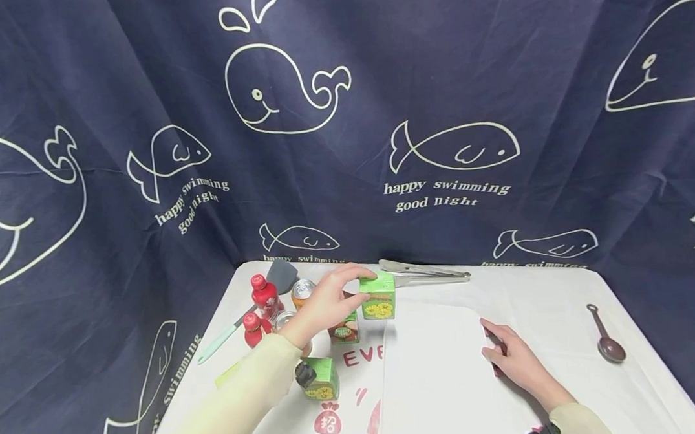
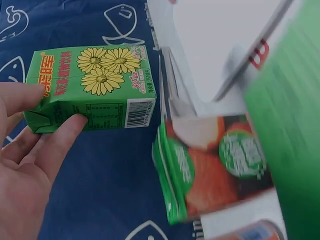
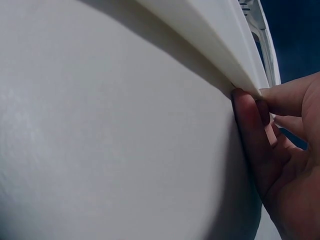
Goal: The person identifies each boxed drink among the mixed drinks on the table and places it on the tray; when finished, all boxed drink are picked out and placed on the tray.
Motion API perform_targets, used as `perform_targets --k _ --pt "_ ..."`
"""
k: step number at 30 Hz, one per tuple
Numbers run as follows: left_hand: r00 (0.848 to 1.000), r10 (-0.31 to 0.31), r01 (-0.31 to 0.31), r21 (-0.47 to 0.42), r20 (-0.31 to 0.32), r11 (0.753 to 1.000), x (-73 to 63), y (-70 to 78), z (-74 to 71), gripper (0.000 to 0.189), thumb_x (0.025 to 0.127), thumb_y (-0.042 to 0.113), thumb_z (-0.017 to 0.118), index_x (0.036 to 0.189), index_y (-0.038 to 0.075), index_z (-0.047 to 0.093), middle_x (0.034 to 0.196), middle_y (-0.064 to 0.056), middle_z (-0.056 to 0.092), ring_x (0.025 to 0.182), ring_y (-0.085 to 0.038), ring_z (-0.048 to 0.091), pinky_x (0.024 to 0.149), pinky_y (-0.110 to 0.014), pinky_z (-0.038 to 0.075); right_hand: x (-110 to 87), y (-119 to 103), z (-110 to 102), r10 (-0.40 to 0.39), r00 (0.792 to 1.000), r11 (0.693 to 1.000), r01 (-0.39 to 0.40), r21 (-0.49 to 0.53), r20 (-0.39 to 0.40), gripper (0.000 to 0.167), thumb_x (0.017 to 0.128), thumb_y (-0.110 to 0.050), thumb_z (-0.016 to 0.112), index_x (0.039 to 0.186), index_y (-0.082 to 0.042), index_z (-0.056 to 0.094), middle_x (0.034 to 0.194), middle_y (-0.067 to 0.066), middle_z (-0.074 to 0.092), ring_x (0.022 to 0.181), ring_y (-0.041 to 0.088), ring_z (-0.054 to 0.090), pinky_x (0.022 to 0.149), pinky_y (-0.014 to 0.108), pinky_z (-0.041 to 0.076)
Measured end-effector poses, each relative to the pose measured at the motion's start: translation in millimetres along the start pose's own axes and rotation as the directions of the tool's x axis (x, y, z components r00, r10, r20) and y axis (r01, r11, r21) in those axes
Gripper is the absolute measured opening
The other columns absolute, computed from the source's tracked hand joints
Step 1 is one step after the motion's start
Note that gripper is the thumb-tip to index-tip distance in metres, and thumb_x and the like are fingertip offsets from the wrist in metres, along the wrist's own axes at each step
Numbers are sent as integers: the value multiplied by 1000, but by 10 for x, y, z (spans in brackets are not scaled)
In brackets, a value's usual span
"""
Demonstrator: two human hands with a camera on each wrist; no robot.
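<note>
My left hand pinches a green drink carton with yellow flowers, thumb on one side and fingers on the other. In the left wrist view the carton shows its flower print and barcode. It overlaps the far left corner of a large, flat white panel in the head view. My right hand grips the right edge of that panel. Close up in the right wrist view, thumb and fingers of the hand pinch its white rim. Below my left hand stands a brown-and-green carton.
Another green carton stands near my left forearm. Left of the hand are two red bottles, cans and a spatula. Metal tongs lie along the back edge, a brown spoon at right.
</note>
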State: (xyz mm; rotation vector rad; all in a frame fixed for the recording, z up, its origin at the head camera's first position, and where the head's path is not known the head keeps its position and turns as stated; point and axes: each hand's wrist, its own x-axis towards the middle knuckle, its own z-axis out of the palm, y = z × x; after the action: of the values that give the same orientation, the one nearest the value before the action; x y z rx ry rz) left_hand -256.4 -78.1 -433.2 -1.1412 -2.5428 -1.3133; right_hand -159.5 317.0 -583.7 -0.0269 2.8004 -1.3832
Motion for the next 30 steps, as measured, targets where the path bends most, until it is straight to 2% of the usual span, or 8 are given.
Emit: perform_targets --k 6,13,18,22,30 --pt "1000 -16 17 -41 25 999 96 59 216 35 94 3 76 126 15 71 134 0 64 126 -16 59 87 -22 60 9 12 7 -8 1000 1000 7 -8 -4 64 98 -2 68 154 9 40 137 26 48 60 12 55 54 26 54" --pt "1000 4 -2 -42 30 999 219 90 534 33 93 2 78 123 14 72 129 1 66 121 -11 60 83 -18 59 6 28 2 -12 1000 1000 12 -9 -8 64 98 -1 69 154 9 39 138 27 48 59 12 55 53 26 54" --pt "998 19 -19 7 56 1000 273 128 742 32 94 6 78 124 14 71 129 3 66 122 -9 59 90 -16 55 1 49 5 -18 1000 1000 18 -18 -18 64 98 -2 69 154 9 40 138 27 49 60 11 54 54 26 53" --pt "998 13 -14 14 68 1000 291 143 900 32 94 6 78 124 15 71 128 4 66 123 -8 58 94 -16 53 1 43 14 -12 1000 999 11 -33 -25 64 98 -3 69 154 9 40 137 26 49 63 11 53 56 25 53" --pt "999 -10 10 18 39 1000 370 143 1202 34 92 5 78 124 15 71 126 5 67 120 -4 59 105 -21 48 3 4 11 27 1000 997 -28 -74 -9 65 98 -7 67 155 6 40 138 25 49 69 13 52 62 24 50"
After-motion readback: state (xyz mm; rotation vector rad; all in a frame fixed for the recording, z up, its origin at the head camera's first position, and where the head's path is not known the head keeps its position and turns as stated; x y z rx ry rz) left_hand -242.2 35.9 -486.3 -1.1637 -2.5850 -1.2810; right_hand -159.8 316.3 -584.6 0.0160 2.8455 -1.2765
